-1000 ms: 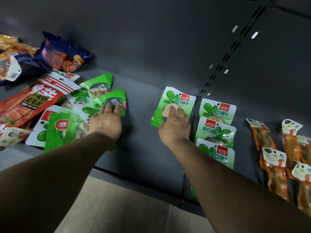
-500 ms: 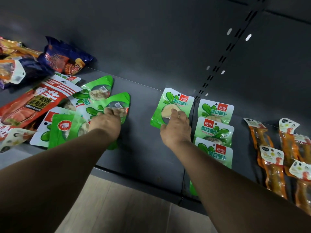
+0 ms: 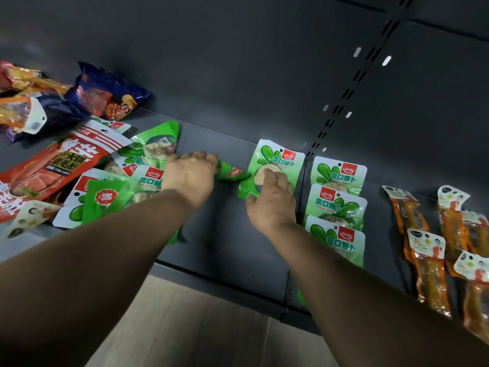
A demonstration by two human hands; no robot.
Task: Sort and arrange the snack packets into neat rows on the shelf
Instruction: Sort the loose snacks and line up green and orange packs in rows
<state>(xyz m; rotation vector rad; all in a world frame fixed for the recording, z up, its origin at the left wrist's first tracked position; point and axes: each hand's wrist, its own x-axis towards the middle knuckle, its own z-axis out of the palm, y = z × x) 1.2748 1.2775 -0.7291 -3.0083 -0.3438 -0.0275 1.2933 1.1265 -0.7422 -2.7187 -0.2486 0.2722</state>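
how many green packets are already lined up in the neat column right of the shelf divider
3, overlapping front to back: back packet, middle packet, front packet. A green edge below the right arm may be a fourth.

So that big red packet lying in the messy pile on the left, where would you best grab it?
Probably by its white-striped top end, coming from the right. The big red packet lies flat and slanted, with that end uppermost on the pile of green packets and nearest the left hand. Its lower end is hemmed in by other packets, so a pinch on the exposed edge looks easier.
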